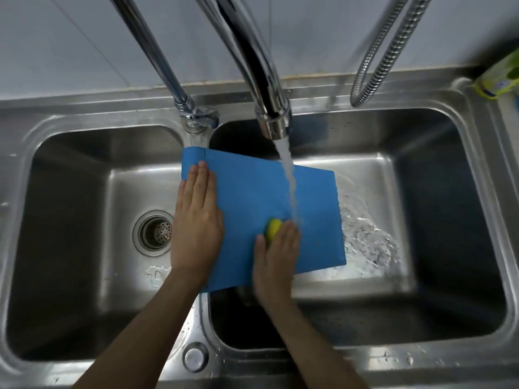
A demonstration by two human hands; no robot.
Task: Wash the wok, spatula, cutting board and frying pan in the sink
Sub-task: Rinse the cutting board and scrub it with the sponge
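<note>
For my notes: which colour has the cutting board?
Blue; the cutting board shows clearly in the head view.

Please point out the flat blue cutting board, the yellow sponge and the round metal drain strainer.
Flat blue cutting board (252, 192): head view, bare middle of its top face.
Yellow sponge (273, 228): head view, exposed top.
Round metal drain strainer (157, 233): head view, perforated centre.

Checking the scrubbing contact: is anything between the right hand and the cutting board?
Yes: a yellow sponge sits under the right hand, pressed on the blue cutting board. The left hand lies flat directly on the board.
</note>
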